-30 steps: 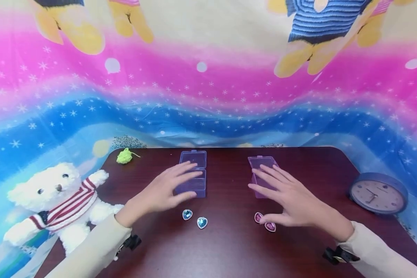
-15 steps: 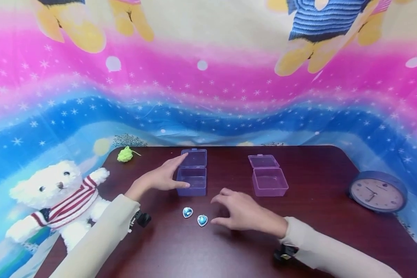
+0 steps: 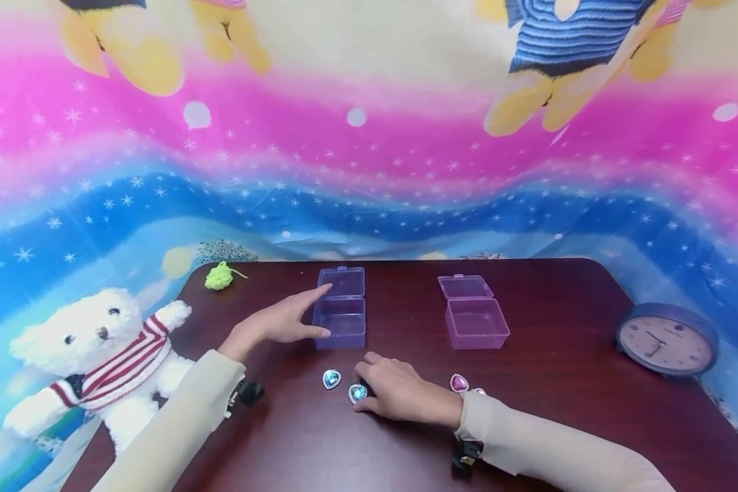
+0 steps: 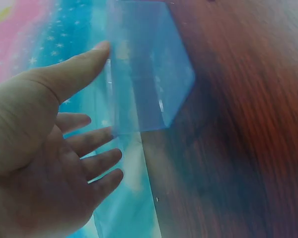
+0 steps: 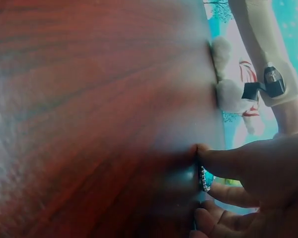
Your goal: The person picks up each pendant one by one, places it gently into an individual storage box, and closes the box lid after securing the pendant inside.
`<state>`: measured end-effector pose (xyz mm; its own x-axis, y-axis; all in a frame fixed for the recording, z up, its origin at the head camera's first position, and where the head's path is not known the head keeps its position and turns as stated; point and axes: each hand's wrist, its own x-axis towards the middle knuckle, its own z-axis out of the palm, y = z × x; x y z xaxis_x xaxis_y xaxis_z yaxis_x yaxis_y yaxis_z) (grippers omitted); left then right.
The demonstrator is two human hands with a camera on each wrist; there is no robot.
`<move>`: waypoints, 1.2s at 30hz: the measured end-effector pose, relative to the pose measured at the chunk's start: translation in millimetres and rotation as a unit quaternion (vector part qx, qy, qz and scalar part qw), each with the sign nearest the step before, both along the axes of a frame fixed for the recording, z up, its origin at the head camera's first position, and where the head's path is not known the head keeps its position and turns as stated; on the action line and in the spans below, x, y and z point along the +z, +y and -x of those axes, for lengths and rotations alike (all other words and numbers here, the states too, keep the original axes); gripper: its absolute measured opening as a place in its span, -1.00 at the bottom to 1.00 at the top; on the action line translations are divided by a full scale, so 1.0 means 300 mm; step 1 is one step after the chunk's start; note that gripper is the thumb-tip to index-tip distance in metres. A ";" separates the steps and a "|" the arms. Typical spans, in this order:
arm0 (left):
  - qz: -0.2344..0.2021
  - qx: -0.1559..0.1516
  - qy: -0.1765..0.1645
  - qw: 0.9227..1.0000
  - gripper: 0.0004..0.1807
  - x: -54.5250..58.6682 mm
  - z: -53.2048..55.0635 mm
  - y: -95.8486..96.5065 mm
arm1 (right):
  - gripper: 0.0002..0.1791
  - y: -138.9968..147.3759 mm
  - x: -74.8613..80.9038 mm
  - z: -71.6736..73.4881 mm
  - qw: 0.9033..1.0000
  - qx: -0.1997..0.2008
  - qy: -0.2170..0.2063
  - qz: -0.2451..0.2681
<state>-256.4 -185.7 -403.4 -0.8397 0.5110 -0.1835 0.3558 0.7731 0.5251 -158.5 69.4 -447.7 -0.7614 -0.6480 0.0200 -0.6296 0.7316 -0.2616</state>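
My right hand (image 3: 400,391) is low over the table, thumb and index finger around a blue heart-shaped gem (image 3: 357,393) with a beaded rim. Seen from the right wrist, that blue gem (image 5: 205,179) lies between thumb and fingertip. A second blue heart-shaped gem (image 3: 331,379) rests just to its left. My left hand (image 3: 279,322) holds nothing and spreads its thumb and fingers at the left side of a clear blue box (image 3: 340,339), whose lid stands raised behind it. In the left wrist view, the hand (image 4: 54,144) is beside the blue box (image 4: 151,74), palm showing.
A clear pink box (image 3: 477,335) with its lid raised stands to the right. Two pink heart gems (image 3: 458,383) lie by the right sleeve, one partly hidden. A round clock (image 3: 667,342) is at the right, a white teddy bear (image 3: 107,348) and green yarn (image 3: 219,276) at the left.
My right hand has swept left from over the pink box and pink gems to the blue gem and closed its fingertips around it. The left hand has drawn back to the blue box's left side.
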 end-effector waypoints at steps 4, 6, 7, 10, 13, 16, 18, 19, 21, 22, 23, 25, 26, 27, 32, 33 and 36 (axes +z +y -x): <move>-0.003 0.012 -0.007 1.000 0.07 -0.018 -0.010 -0.010 | -0.70 -0.008 -0.003 0.001 1.000 0.004 0.003 -0.004; -0.009 0.013 -0.007 1.000 0.07 -0.024 -0.011 -0.011 | -0.72 -0.009 -0.004 0.001 1.000 -0.001 0.010 -0.010; -0.011 0.013 -0.007 1.000 0.06 -0.026 -0.010 -0.011 | -0.72 -0.009 -0.005 0.002 1.000 -0.003 0.014 -0.013; -0.012 0.012 -0.011 1.000 0.05 -0.029 -0.009 -0.012 | -0.74 -0.009 -0.008 0.009 0.999 -0.003 0.027 -0.018; -0.011 0.007 -0.011 1.000 0.02 -0.032 -0.007 -0.014 | -0.74 -0.004 -0.009 0.017 0.998 0.010 0.052 -0.025; -0.013 -0.006 -0.006 1.000 -0.02 -0.035 -0.004 -0.016 | -0.72 0.005 -0.003 0.027 0.996 0.022 0.083 -0.033; -0.017 -0.012 -0.006 1.000 -0.05 -0.037 -0.002 -0.017 | -0.70 0.013 0.006 0.033 0.995 0.026 0.091 -0.031; -0.019 -0.015 -0.006 1.000 -0.06 -0.038 0.000 -0.017 | -0.70 0.018 0.012 0.037 0.995 0.029 0.094 -0.029; -0.025 -0.016 -0.014 0.999 -0.06 -0.039 0.002 -0.018 | -0.70 0.028 0.023 0.049 0.995 0.034 0.094 -0.023; -0.028 -0.016 -0.019 0.999 -0.05 -0.038 0.002 -0.018 | -0.70 0.033 0.029 0.055 0.995 0.035 0.090 -0.017; -0.032 -0.017 -0.023 0.999 -0.05 -0.038 0.003 -0.018 | -0.70 0.038 0.036 0.062 0.996 0.036 0.086 -0.012; -0.037 -0.017 -0.031 0.999 -0.03 -0.039 0.004 -0.018 | -0.70 0.048 0.046 0.079 0.996 0.038 0.080 -0.004; -0.039 -0.017 -0.035 0.998 -0.03 -0.039 0.003 -0.019 | -0.70 0.053 0.052 0.087 0.996 0.039 0.077 -0.001; -0.040 -0.016 -0.039 0.998 -0.03 -0.040 0.003 -0.019 | -0.70 0.057 0.057 0.094 0.996 0.039 0.075 0.003; -0.046 -0.011 -0.053 0.997 -0.03 -0.041 0.003 -0.019 | -0.68 0.070 0.087 0.132 0.995 0.040 0.090 0.016; -0.046 -0.010 -0.055 0.997 -0.03 -0.041 0.002 -0.019 | -0.67 0.072 0.095 0.142 0.995 0.039 0.094 0.019; -0.046 -0.009 -0.056 0.997 -0.03 -0.038 0.003 -0.018 | -0.67 0.078 0.117 0.180 0.993 0.033 0.108 0.031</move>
